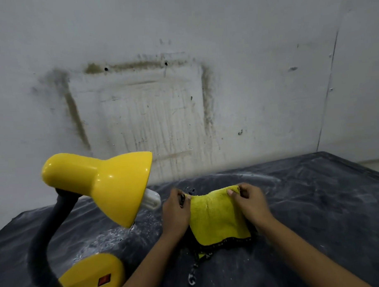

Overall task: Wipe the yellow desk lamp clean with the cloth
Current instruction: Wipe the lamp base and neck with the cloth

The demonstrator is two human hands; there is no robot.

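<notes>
Lamp (99, 185), yellow, stands at the left on the table (315, 203), its base cut off by the bottom edge, its bulb half hidden. Beside it, clear of it, the left hand (175, 212) and right hand (252, 203) pinch the cloth (217, 219) by its top corners. Dusty dark sheeting covers the table; the wall (182, 79) behind is stained.

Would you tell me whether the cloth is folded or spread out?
Spread out: both hands, left and right, hold the cloth stretched.
</notes>
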